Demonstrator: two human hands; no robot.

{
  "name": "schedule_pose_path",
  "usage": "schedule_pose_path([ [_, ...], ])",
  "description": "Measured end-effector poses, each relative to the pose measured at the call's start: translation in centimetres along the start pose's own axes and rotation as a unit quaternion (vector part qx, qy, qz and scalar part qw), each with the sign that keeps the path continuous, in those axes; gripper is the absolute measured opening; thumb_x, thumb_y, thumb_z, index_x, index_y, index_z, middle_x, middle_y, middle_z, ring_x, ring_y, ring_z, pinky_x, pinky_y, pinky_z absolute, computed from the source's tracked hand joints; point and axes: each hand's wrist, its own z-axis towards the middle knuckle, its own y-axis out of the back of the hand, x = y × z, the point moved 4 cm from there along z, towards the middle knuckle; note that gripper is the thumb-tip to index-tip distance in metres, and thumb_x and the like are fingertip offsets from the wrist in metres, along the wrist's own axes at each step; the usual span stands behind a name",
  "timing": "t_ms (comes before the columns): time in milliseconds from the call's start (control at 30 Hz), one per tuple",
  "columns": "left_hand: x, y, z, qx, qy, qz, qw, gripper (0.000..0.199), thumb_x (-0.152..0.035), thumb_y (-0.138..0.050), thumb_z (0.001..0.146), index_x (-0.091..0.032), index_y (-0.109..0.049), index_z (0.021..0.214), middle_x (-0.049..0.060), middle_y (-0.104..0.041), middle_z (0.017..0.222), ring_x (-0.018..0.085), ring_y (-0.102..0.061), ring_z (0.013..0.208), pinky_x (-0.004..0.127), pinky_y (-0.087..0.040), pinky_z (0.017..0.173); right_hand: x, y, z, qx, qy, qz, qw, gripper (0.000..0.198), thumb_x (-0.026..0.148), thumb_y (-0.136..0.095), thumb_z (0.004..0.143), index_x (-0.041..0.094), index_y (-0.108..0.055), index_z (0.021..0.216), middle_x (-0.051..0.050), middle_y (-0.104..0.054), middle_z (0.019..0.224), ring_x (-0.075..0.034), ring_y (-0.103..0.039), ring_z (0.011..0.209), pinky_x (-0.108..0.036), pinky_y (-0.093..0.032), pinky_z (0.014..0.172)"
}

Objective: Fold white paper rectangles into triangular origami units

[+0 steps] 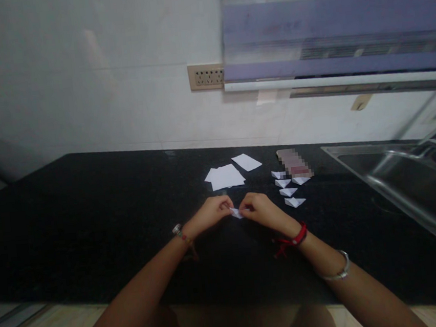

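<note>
Between my two hands is a small folded piece of white paper (236, 213), low over the black countertop. My left hand (215, 208) pinches its left end, and my right hand (259, 211) pinches the right end, so both tips are hidden by fingers. Just beyond my hands lies a loose pile of white paper sheets (227, 176). A further white sheet (246, 162) sits behind the pile, to its right. Several small folded paper pieces (295, 202) are grouped to the right of my right hand.
A phone-like flat object (294, 163), partly blurred out, lies behind the folded pieces. A steel sink (397, 187) with a tap is set into the black countertop (92, 222) on the right. A wall socket (208, 77) and a striped blind (336, 28) are at the back.
</note>
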Motion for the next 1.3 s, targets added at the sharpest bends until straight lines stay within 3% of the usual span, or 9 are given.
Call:
schedule_pose_path([
  [233,-0.2,-0.2,0.0,0.004,-0.015,-0.009,1.0,0.01,-0.022,-0.056,0.071,-0.013,-0.056,0.075,0.0,-0.058,0.067,0.01,-0.053,0.064,0.02,-0.038,0.058,0.0,-0.2,0.1,0.014,-0.038,-0.012,0.999,0.013,0.016,-0.056,0.067,0.014,-0.066,0.075,-0.006,-0.059,0.077,-0.013,-0.053,0.07,-0.021,-0.036,0.063],
  [500,-0.4,-0.3,0.0,0.006,-0.008,-0.015,1.0,0.01,-0.022,-0.055,0.071,-0.013,-0.056,0.074,0.0,-0.058,0.066,0.01,-0.053,0.063,0.02,-0.038,0.058,-0.4,-0.6,0.3,-0.016,-0.095,-0.012,0.995,0.008,0.013,-0.057,0.063,0.014,-0.059,0.07,-0.002,-0.057,0.068,-0.011,-0.049,0.062,-0.02,-0.031,0.055],
  [833,0.0,-0.1,0.0,0.003,0.001,-0.019,1.0,0.009,-0.021,-0.055,0.071,-0.012,-0.055,0.074,0.0,-0.057,0.067,0.01,-0.052,0.063,0.02,-0.038,0.058,-0.2,-0.2,0.2,-0.026,-0.046,0.005,0.999,0.004,0.012,-0.056,0.065,0.013,-0.058,0.068,-0.002,-0.056,0.066,-0.01,-0.047,0.061,-0.02,-0.031,0.056],
  [1133,-0.5,0.4,-0.2,-0.006,0.0,-0.012,1.0,0.007,-0.019,-0.052,0.073,-0.013,-0.053,0.075,-0.001,-0.055,0.067,0.01,-0.051,0.064,0.019,-0.037,0.058,-1.1,0.1,-0.2,0.012,-0.038,0.097,0.995,0.028,0.015,-0.062,0.062,0.013,-0.059,0.09,-0.003,-0.06,0.08,-0.01,-0.051,0.062,-0.02,-0.038,0.058],
  [1300,-0.5,0.6,-0.2,-0.007,-0.02,0.004,1.0,0.01,-0.021,-0.054,0.072,-0.013,-0.053,0.078,-0.001,-0.055,0.07,0.009,-0.05,0.063,0.019,-0.036,0.057,-1.0,0.1,-0.1,0.011,-0.028,0.079,0.996,0.024,0.014,-0.061,0.064,0.013,-0.06,0.088,-0.002,-0.06,0.072,-0.011,-0.053,0.064,-0.02,-0.037,0.058],
])
